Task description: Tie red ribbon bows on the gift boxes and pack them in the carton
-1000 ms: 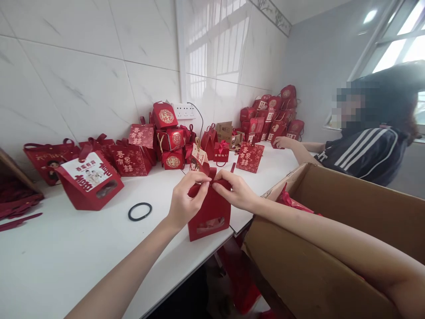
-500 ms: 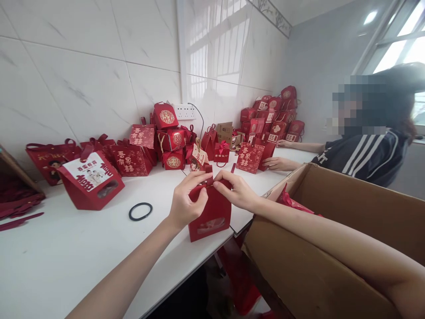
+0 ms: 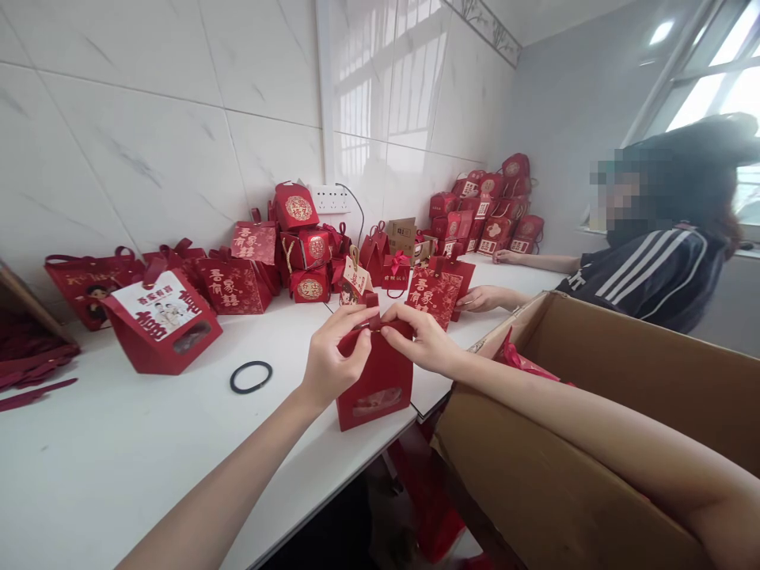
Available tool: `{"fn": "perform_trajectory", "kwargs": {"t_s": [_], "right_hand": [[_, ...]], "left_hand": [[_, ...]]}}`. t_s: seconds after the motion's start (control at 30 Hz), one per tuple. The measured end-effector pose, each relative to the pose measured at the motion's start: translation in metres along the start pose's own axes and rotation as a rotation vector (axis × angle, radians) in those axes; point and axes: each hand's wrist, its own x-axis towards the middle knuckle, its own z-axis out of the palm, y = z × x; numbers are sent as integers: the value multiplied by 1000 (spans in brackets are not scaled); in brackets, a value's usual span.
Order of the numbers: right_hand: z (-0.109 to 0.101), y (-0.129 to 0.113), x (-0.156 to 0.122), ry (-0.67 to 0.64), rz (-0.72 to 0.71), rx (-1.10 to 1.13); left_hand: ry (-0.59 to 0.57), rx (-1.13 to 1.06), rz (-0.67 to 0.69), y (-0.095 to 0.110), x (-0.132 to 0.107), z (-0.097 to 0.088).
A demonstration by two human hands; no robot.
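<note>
A red gift box [image 3: 389, 376] with a clear window low on its front stands upright near the table's front edge. From its peaked top rises a dark red ribbon [image 3: 373, 304]. My left hand [image 3: 337, 348] pinches the ribbon's base from the left, thumb and index finger closed. On the other side my right hand [image 3: 420, 339] has its fingertips closed at the same spot. The exact fastening between the fingers is hidden. Just behind my hands a box with a white tag [image 3: 355, 277] stands on the table.
To the right a large open cardboard carton [image 3: 511, 459] sits close under my right forearm. A black ring [image 3: 251, 378] lies on the white table [image 3: 148, 451]. A finished-looking red box [image 3: 172, 332] stands at left. Across the table, a person's hand [image 3: 484, 298] touches red boxes.
My hands and the box between them have barely moved. The patterned red box beyond my right hand has shifted left and nearer, with the other person's hand beside it.
</note>
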Motion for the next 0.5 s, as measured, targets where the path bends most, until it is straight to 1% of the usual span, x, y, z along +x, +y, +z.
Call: {"fn": "perform_trajectory", "kwargs": {"t_s": [0.27, 0.5], "right_hand": [[3, 3, -1, 18, -10, 9], [2, 0, 0, 1, 45, 18]], "left_hand": [[5, 20, -27, 0, 0, 1], [-4, 6, -45, 0, -1, 0]]}}
